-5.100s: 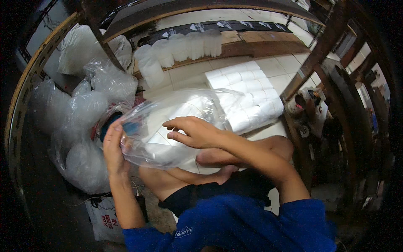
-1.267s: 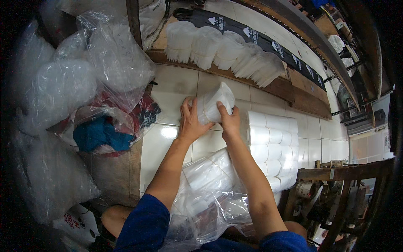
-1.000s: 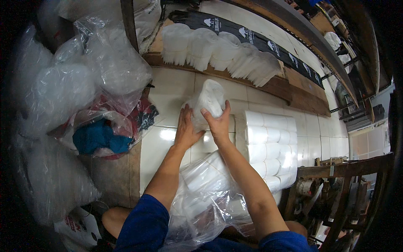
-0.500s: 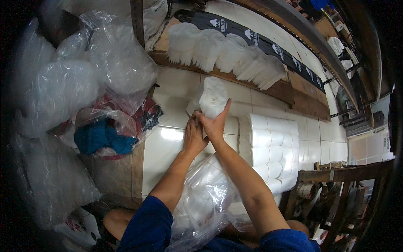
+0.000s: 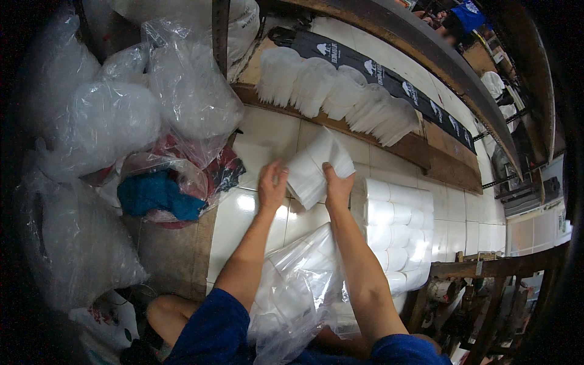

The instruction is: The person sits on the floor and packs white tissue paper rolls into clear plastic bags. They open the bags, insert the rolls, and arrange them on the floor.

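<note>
My right hand (image 5: 339,185) grips a white bundle of folded thin plastic (image 5: 316,164), thumb on top and fingers underneath. A thin band seems to cross the bundle, which is tilted above the tiled floor. At the bundle's left edge is my left hand (image 5: 272,185), its fingers loosely apart and slightly blurred; whether they touch the bundle I cannot tell. Between my forearms lies a clear plastic bag (image 5: 298,267) with white bundles inside. To the right of my right forearm, similar white bundles (image 5: 398,228) are stacked in rows.
Across the floor, several fanned white bundles (image 5: 316,88) line a low wooden board (image 5: 450,161), beside a long black printed strip (image 5: 386,79). Large clear bags (image 5: 115,115) and teal cloth (image 5: 161,194) fill the left. A wooden frame (image 5: 499,267) stands right. Another person (image 5: 462,21) is at upper right.
The bundle has turned from end-on to lying across my right hand, its side now showing. My left hand has moved left, off my right hand. The view has shifted slightly.
</note>
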Demonstrator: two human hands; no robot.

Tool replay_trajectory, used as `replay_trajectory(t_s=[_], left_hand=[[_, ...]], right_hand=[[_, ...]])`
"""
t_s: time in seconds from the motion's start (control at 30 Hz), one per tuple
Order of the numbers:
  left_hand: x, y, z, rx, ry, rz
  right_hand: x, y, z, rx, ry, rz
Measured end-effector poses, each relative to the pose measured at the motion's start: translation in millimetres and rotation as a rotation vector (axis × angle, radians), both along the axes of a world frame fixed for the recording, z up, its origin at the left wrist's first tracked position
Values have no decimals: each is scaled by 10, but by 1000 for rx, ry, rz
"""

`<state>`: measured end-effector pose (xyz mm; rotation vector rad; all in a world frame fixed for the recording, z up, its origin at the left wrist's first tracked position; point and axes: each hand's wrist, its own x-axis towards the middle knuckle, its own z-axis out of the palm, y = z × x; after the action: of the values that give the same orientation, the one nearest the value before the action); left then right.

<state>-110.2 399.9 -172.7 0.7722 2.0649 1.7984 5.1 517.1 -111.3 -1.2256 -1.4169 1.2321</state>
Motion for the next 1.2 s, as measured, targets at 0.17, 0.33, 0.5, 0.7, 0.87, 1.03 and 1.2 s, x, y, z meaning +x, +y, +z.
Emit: replay_trajectory(t_s=[0.17, 0.33, 0.5, 0.7, 0.87, 1.03, 1.2], left_hand=[[-465, -241, 485, 119, -762, -393], [-237, -603, 1505, 178, -697, -757], [43, -785, 1793, 85, -551, -774], [525, -1134, 1951, -50, -373, -671], [718, -1817, 1792, 36, -401, -543], [1418, -2386, 2998, -301, 357, -939], [1929, -2525, 3203, -631, 554, -1296]], right_hand=[[209, -107, 383, -300, 378, 291], [254, -379, 841, -335, 544, 469], [669, -672, 833, -449, 578, 621], [986, -1133, 912, -516, 604, 479], [1189, -1314, 1028, -600, 855, 322], [1677, -1133, 1323, -538, 1229, 457], [2269, -1087, 1641, -288, 1214, 369]])
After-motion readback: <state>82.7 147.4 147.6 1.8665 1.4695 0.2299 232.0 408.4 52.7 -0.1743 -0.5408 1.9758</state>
